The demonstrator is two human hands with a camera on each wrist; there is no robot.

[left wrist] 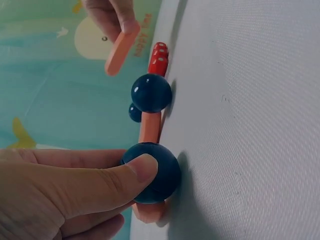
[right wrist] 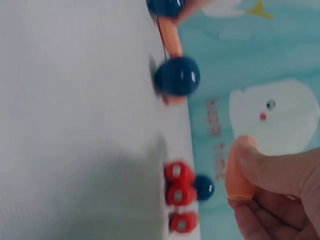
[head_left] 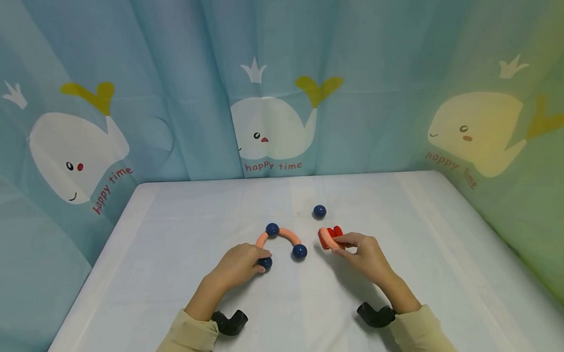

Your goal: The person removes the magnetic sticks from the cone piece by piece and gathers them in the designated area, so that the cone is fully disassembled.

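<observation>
My left hand (head_left: 238, 265) pinches a dark blue ball (left wrist: 167, 177) between thumb and fingers. That ball sits at the near left end of an arch of orange curved pieces (head_left: 290, 235) and blue balls. One more blue ball (head_left: 272, 229) tops the arch, and another blue ball (head_left: 300, 252) ends its right side. My right hand (head_left: 365, 256) pinches a separate orange curved piece (right wrist: 237, 175), raised off the table in both wrist views. Several red pieces with pale spots on their ends (right wrist: 180, 194) lie below it on the table, partly covered by it in the head view.
A loose blue ball (head_left: 319, 211) stands behind the red pieces. Both wrists carry black mounts (head_left: 376, 315). The white-covered table (head_left: 181, 216) meets a blue curtain (head_left: 191, 122) printed with whales at its back edge.
</observation>
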